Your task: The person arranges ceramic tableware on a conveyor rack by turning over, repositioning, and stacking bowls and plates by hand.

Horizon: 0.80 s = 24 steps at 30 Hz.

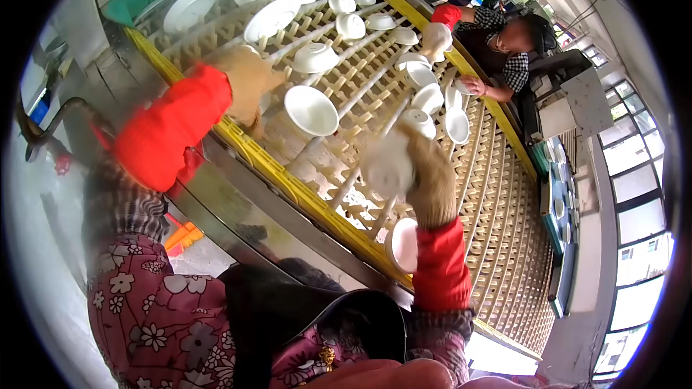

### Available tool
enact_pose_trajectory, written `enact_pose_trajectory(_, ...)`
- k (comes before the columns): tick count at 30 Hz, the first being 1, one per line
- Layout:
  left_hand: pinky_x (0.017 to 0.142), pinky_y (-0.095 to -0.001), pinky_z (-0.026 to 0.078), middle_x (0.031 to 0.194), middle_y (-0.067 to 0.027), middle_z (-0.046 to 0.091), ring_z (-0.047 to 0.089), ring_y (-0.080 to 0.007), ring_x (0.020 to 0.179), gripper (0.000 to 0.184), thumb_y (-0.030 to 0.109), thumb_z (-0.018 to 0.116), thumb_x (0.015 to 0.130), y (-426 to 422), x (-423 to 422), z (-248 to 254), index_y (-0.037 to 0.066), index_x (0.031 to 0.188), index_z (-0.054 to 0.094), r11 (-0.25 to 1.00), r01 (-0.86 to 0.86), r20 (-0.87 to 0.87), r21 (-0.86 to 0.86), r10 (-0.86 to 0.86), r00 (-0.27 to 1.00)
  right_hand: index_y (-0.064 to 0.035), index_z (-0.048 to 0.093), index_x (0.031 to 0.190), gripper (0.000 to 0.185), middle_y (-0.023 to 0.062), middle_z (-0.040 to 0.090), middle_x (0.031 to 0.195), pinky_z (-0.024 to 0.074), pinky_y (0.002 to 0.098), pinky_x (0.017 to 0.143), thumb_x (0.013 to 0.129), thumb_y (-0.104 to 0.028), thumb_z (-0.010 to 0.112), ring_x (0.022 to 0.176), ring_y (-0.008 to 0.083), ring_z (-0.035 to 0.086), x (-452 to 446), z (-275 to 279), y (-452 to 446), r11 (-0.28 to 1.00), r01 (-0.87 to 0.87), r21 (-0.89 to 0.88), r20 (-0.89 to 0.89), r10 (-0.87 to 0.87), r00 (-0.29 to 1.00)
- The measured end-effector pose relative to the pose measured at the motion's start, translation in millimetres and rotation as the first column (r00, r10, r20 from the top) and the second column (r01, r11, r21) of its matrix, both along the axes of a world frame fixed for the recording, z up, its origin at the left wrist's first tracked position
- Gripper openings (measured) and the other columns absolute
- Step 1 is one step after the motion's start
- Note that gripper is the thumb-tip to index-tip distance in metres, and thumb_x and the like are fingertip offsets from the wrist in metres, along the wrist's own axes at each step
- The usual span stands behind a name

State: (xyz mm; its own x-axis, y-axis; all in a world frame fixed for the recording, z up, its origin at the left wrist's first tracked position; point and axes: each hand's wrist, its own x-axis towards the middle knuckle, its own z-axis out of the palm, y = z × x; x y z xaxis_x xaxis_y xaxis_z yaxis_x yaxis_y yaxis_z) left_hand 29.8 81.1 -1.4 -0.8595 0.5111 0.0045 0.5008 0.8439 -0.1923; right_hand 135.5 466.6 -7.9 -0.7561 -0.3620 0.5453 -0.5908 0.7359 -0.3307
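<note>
Pegged conveyor point(504, 245) carries white dishes point(272, 19) between yellow edges point(288, 181). At its near edge, the gloved left hand point(249, 86) spreads partly, its hold unclear; inside that edge, the gloved right hand point(432, 181) grips a blurred white bowl point(387, 166) by its side.

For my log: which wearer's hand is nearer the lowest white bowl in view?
Right. In the picture, the right hand is just above the bowl and slightly right; the left hand is much farther up and left.
</note>
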Motion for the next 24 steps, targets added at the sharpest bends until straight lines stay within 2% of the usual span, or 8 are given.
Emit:
enact_pose_trajectory(3,0.098,-0.0497,0.063,0.119,-0.0179,0.083,0.080,-0.0397,0.111,0.067,0.029,0.086,0.086,6,2,3,0.009,0.148,0.069,0.996,-0.079,0.068,-0.036,0.082,0.994,0.0012,0.073,0.133,0.033,0.0189,0.079,0.124,0.0657,0.0410,0.094,0.100,0.002,0.075,0.111,0.0340,0.079,-60,7,-18,0.997,0.056,-0.043,-0.382,-0.069,0.921)
enact_pose_trajectory(6,0.099,-0.0515,0.062,0.121,-0.0176,0.081,0.078,-0.0402,0.113,0.069,0.027,0.088,0.084,-10,-4,0,0.012,0.148,0.069,0.992,-0.110,0.034,0.057,0.108,0.994,-0.0020,0.065,0.100,0.012,0.0112,0.070,0.102,0.0647,0.0427,0.082,0.100,0.007,0.074,0.086,0.0265,0.070,-97,-26,-22,0.992,-0.041,-0.115,-0.208,0.017,0.978)
enact_pose_trajectory(10,0.106,-0.0529,0.057,0.133,-0.0191,0.077,0.072,-0.0413,0.127,0.087,0.026,0.096,0.074,-7,4,15,0.015,0.155,0.065,0.948,-0.287,0.181,0.139,0.260,0.948,-0.0060,0.071,0.140,0.053,0.0199,0.076,0.131,0.0626,0.0431,0.101,0.091,-0.016,0.089,0.119,0.0341,0.075,-60,-48,-75,0.885,-0.123,-0.448,0.201,0.234,0.951)
enact_pose_trajectory(13,0.113,-0.0501,0.055,0.145,-0.0228,0.073,0.069,-0.0436,0.134,0.095,0.027,0.097,0.075,-7,-1,19,0.015,0.161,0.060,0.913,-0.370,0.256,0.170,0.322,0.912,-0.0070,0.070,0.138,0.060,0.0176,0.077,0.119,0.0597,0.0499,0.099,0.089,-0.037,0.089,0.117,0.0356,0.073,-66,-36,-111,0.913,-0.308,0.268,-0.109,0.347,0.932)
enact_pose_trajectory(14,0.114,-0.0498,0.054,0.147,-0.0233,0.072,0.069,-0.0435,0.136,0.095,0.028,0.096,0.075,-14,-3,13,0.015,0.162,0.059,0.896,-0.380,0.247,0.229,0.324,0.913,-0.0040,0.074,0.131,0.057,0.0192,0.079,0.117,0.0567,0.0506,0.109,0.089,-0.039,0.088,0.113,0.0376,0.077,-59,-30,-123,0.894,-0.252,0.370,0.112,0.227,0.968)
enact_pose_trajectory(18,0.117,-0.0493,0.053,0.154,-0.0214,0.069,0.068,-0.0415,0.138,0.072,0.028,0.077,0.095,-48,-25,0,0.014,0.163,0.059,0.845,-0.454,0.123,0.282,0.438,0.891,-0.0038,0.077,0.122,0.038,0.0164,0.077,0.093,0.0567,0.0492,0.096,0.098,-0.032,0.082,0.090,0.0348,0.077,-82,-54,-130,0.895,-0.270,0.355,0.019,0.281,0.959)
enact_pose_trajectory(21,0.113,-0.0499,0.055,0.148,-0.0201,0.073,0.070,-0.0408,0.135,0.055,0.028,0.065,0.106,-56,-27,-3,0.014,0.159,0.062,0.859,-0.462,-0.014,0.221,0.477,0.879,-0.0029,0.078,0.129,0.035,0.0155,0.081,0.105,0.0599,0.0447,0.092,0.106,-0.030,0.077,0.092,0.0291,0.077,-63,-44,-118,0.977,-0.137,-0.161,0.442,0.195,0.875)
enact_pose_trajectory(24,0.107,-0.0517,0.057,0.137,-0.0205,0.076,0.072,-0.0417,0.127,0.049,0.023,0.063,0.107,-53,-29,-7,0.015,0.155,0.065,0.832,-0.486,-0.129,0.269,0.531,0.837,0.0002,0.077,0.129,0.028,0.0200,0.080,0.127,0.0636,0.0438,0.097,0.108,-0.018,0.074,0.114,0.0304,0.078,-93,-78,-88,0.662,0.050,-0.748,0.453,0.455,0.766)
